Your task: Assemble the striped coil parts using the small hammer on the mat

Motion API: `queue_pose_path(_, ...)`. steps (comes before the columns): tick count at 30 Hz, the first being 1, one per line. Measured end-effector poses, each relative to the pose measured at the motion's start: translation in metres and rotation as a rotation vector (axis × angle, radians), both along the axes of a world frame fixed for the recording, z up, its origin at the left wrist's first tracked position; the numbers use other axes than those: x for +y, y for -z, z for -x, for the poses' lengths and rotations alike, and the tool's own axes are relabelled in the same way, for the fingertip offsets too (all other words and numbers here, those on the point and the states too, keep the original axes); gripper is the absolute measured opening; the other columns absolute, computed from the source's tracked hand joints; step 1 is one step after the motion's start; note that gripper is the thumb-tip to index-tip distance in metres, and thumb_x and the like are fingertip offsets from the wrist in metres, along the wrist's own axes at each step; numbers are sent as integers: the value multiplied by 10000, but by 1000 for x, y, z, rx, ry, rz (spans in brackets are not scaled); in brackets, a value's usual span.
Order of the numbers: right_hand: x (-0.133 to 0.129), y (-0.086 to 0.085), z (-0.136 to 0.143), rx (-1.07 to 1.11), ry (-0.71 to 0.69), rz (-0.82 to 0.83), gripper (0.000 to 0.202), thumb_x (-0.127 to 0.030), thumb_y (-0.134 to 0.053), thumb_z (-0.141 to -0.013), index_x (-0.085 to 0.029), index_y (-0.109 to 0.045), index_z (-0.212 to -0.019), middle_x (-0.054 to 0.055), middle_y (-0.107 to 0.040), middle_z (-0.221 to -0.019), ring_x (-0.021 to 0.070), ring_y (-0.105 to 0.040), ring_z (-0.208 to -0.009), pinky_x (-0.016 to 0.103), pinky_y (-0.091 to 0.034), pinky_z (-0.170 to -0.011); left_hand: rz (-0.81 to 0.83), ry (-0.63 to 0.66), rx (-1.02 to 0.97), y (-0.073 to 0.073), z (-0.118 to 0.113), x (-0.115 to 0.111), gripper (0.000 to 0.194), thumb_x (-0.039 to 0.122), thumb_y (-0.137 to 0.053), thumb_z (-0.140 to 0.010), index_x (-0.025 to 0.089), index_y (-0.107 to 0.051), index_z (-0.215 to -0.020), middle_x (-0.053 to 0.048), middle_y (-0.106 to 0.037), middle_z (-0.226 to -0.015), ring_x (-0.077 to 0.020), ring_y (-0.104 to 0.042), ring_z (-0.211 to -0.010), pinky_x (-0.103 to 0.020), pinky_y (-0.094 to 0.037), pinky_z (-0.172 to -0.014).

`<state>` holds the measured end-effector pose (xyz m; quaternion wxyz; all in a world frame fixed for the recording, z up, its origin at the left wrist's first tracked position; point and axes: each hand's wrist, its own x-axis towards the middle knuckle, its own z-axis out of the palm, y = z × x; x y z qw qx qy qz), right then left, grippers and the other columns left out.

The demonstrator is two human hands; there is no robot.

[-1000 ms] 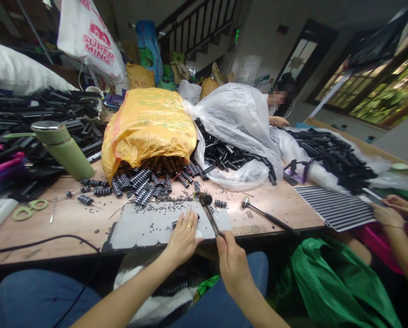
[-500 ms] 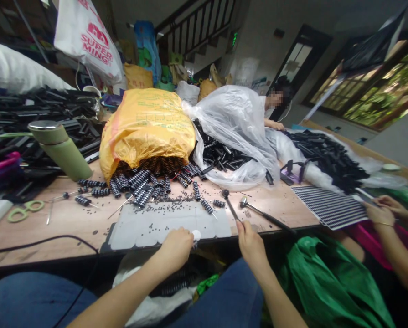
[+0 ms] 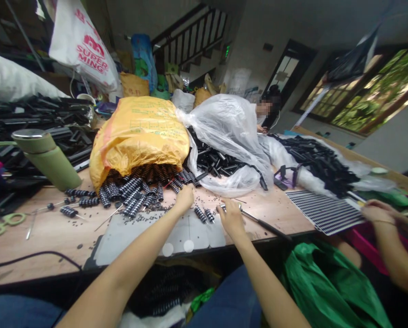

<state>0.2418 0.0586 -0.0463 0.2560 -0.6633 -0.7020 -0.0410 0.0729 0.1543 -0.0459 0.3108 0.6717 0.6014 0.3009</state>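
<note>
My left hand (image 3: 185, 198) reaches to the front of the pile of black-and-white ribbed rollers (image 3: 131, 193), which spill from a yellow sack (image 3: 140, 134). Its fingers are bunched, and what they hold, if anything, is hidden. To the right, my right hand (image 3: 231, 216) is over the table beside the metal head of a black-handled tool (image 3: 265, 224); its fingers are partly curled and its grip is unclear. Two small rollers with pins (image 3: 204, 215) lie between my hands. A grey sheet (image 3: 121, 239) with two white discs (image 3: 178, 247) lies below.
Clear plastic bag (image 3: 231, 123) of black parts stands behind. At left are a green flask (image 3: 46, 157) and green scissors (image 3: 5, 224). On the right, another person's hands (image 3: 379, 213) are by a striped sheet (image 3: 323, 212); a green bag (image 3: 330, 278) hangs below.
My left hand has moved up and forward to the rollers. My right hand has moved forward and left, and the dark-headed tool it held is no longer clearly visible. The view has shifted slightly.
</note>
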Motion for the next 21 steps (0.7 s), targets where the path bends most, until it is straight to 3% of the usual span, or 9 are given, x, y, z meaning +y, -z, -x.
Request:
queue_pose_path(3, 71, -18, 21, 74, -42, 1, 391, -377, -453, -835, -103, -481, -1112, 144, -538, -1101, 241, -453, -1056, 352, -329, -914, 49, -8, -162, 0, 16, -14, 300, 166, -449, -758, 151, -518, -1049, -95, -615, -917, -196, -607, -828, -299, -467, -722)
queue_pose_path(6, 135, -33, 33, 108, 59, 217, 746, -521, -614, -663, -77, -392, -1220, 212, -434, -1234, 331, -379, -1158, 430, -304, -927, 137, -36, -317, -3, 36, -36, 322, 315, -364, -801, 137, -509, -1026, -38, -605, -689, -151, -583, -511, -262, -458, -473)
queue_pose_path(9, 163, -44, 41, 117, 22, 374, 923, -515, -709, -532, -46, -361, -1247, 257, -435, -1220, 377, -398, -1140, 472, -320, -899, 184, -67, -455, -10, 58, -59, 391, 447, -291, -806, 137, -518, -883, -20, -578, -655, -106, -509, -393, -225, -385, -356)
queue_pose_path(12, 147, -47, 54, 94, -147, 313, 966, -491, -727, -513, -90, -315, -1290, 209, -399, -1281, 318, -362, -1188, 430, -279, -966, 204, -142, -640, -16, 75, -72, 367, 512, -442, -721, 151, -502, -752, 20, -538, -602, -62, -426, -338, -180, -290, -306)
queue_pose_path(16, 78, -42, 79, 94, -824, 186, 992, -462, -749, -499, -170, -281, -1324, 127, -347, -1348, 247, -282, -1257, 377, -203, -1039, 238, -140, -634, -17, 83, -78, 293, 417, -626, -612, 155, -511, -673, 78, -433, -407, -59, -359, -311, -170, -245, -316)
queue_pose_path(17, 59, -40, 85, 139, -918, 194, 979, -452, -753, -500, -197, -288, -1323, 111, -339, -1357, 242, -269, -1266, 383, -190, -1045, 244, -118, -608, -16, 83, -79, 265, 390, -629, -615, 155, -512, -650, 81, -417, -383, -63, -355, -313, -177, -251, -325)
queue_pose_path(18, 42, -38, 90, 227, -929, 214, 985, -460, -755, -496, -212, -285, -1324, 104, -316, -1372, 243, -253, -1275, 389, -187, -1048, 224, -104, -577, -14, 82, -82, 239, 367, -623, -624, 155, -512, -623, 75, -418, -380, -68, -363, -323, -185, -267, -340)
queue_pose_path(19, 27, -36, 95, 359, -855, 245, 983, -480, -746, -504, -219, -276, -1327, 105, -301, -1379, 247, -248, -1277, 397, -197, -1044, 163, -105, -533, -13, 81, -85, 223, 352, -612, -636, 157, -511, -597, 64, -434, -395, -77, -386, -348, -194, -292, -363)
queue_pose_path(21, 4, -32, 102, 711, -563, 381, 918, -556, -681, -561, -216, -281, -1314, 121, -336, -1347, 252, -333, -1231, 412, -275, -1003, -64, -112, -403, -10, 79, -93, 206, 331, -580, -672, 160, -519, -574, 35, -488, -465, -103, -460, -439, -215, -359, -446)
